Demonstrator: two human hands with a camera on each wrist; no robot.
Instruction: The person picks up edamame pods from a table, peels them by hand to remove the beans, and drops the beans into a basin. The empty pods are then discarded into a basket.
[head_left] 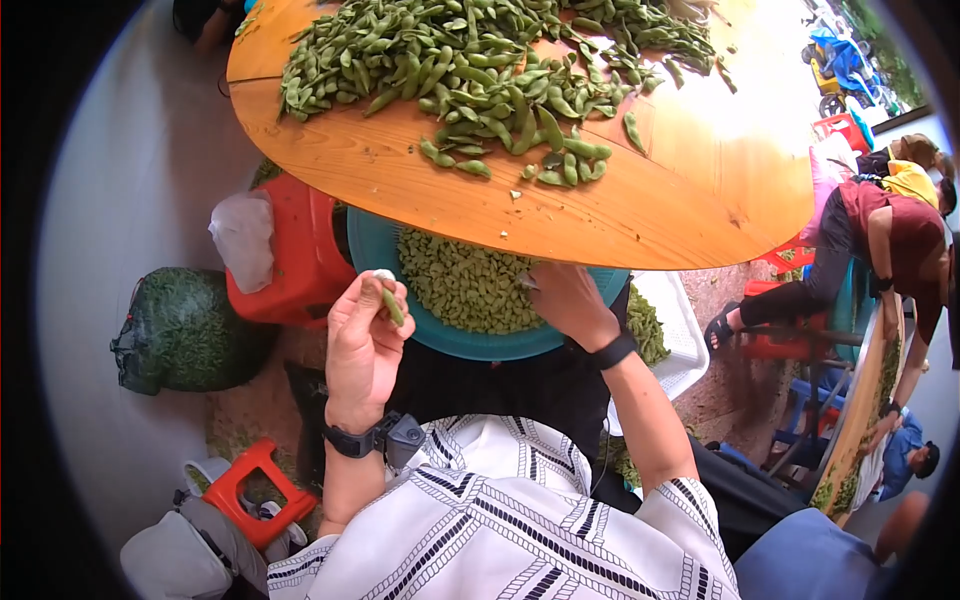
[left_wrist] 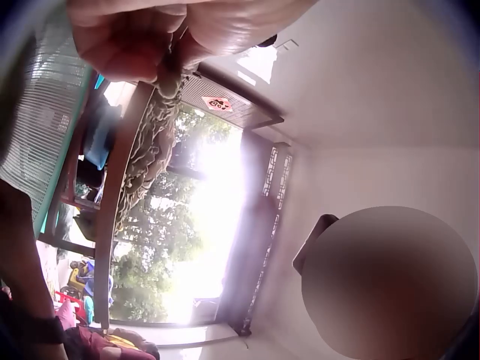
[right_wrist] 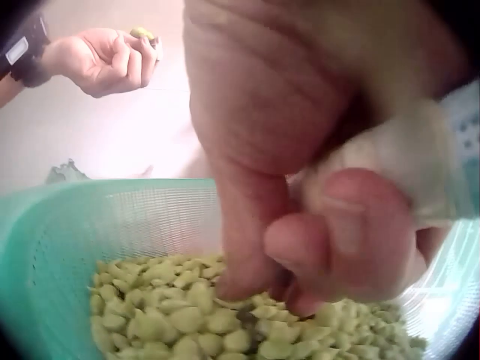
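My left hand [head_left: 365, 335] is raised at the left of the basin, pinching a green soybean pod [head_left: 393, 307] between thumb and fingers. Something white covers a fingertip at the pod's upper end. Over the basin's right side is my right hand [head_left: 572, 305], its fingers curled and pointing down. In the right wrist view its fingertips [right_wrist: 289, 244] hang just above the shelled beans [right_wrist: 187, 322], and a whitish translucent wrapping [right_wrist: 390, 165] lies by the fingers. I cannot tell whether these fingers hold a bean. The turquoise mesh basin [head_left: 485, 350] is in front of my lap, holding many pale green beans.
A wooden table [head_left: 600, 215] with a large heap of pods [head_left: 450, 70] juts over the basin's far edge. Red stools [head_left: 290, 240], a full green mesh bag [head_left: 185, 325] and a white crate [head_left: 690, 335] stand around. People sit at another table on the right.
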